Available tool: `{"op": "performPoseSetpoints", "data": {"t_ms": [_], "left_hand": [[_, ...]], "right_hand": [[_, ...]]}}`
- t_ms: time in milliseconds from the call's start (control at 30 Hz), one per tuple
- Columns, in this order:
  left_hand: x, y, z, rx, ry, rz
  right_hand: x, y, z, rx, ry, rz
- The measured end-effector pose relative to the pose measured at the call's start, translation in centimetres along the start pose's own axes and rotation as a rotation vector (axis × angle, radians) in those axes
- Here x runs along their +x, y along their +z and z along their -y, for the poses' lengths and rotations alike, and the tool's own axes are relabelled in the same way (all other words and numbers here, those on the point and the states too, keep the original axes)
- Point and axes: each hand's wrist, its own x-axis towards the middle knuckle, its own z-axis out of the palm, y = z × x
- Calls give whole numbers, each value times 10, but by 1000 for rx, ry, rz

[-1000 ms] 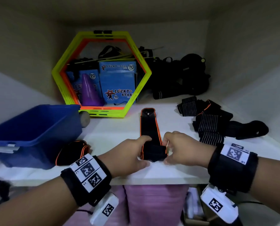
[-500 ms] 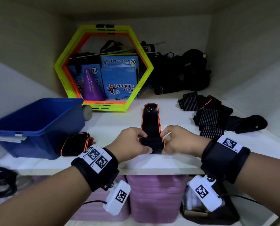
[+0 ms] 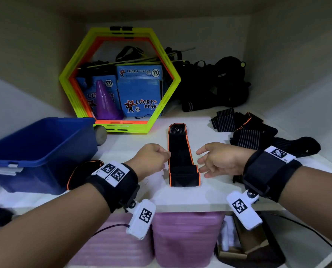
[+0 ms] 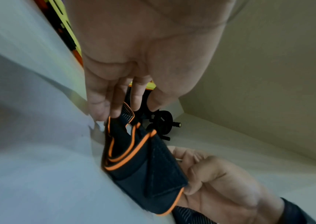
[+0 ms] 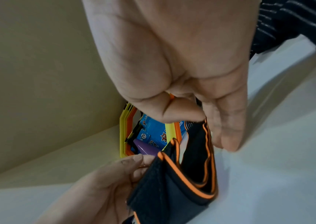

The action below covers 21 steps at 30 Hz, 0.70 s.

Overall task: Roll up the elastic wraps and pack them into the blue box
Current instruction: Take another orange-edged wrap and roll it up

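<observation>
A black elastic wrap with orange trim (image 3: pixel 180 149) lies lengthwise on the white shelf (image 3: pixel 200 198), its near end folded over (image 3: pixel 183 176). My left hand (image 3: pixel 164 158) sits at the wrap's left edge, its fingertips (image 4: pixel 115 110) touching the strip. At the right edge is my right hand (image 3: pixel 202 161), fingers spread and holding nothing. The wrist views show the fold (image 4: pixel 149 174) (image 5: pixel 172 189) between both hands. The blue box (image 3: pixel 45 167) stands at the left. An orange-trimmed wrap (image 3: pixel 78 171) lies beside it, half hidden by my wrist.
A pile of black striped wraps (image 3: pixel 248 138) lies at the right. Yellow and orange hexagon rings (image 3: pixel 173 88) lean on the back wall around a purple cone (image 3: pixel 105 101) and blue packets (image 3: pixel 140 91). Black gear (image 3: pixel 219 88) fills the back. Pink bins (image 3: pixel 180 238) sit below.
Both hands have let go of the wrap's folded near end and moved apart to its sides. The fold has stayed lying on the shelf.
</observation>
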Motion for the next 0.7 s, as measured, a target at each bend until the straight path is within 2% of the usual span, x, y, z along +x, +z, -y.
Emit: {"op": "performPoseSetpoints", "data": {"t_ms": [67, 200, 333, 500, 700], "left_hand": [[4, 2, -5, -16, -26, -5], [10, 10, -19, -98, -100, 73], [20, 9, -23, -45, -97, 16], [29, 11, -31, -80, -165, 42], [42, 8, -30, -102, -176, 14]], "right_hand": [[4, 1, 5, -4, -3, -10], [8, 2, 19, 43, 31, 38], [15, 0, 26, -13, 25, -24], [21, 0, 33, -20, 55, 29], [29, -8, 42, -5, 84, 24]]}}
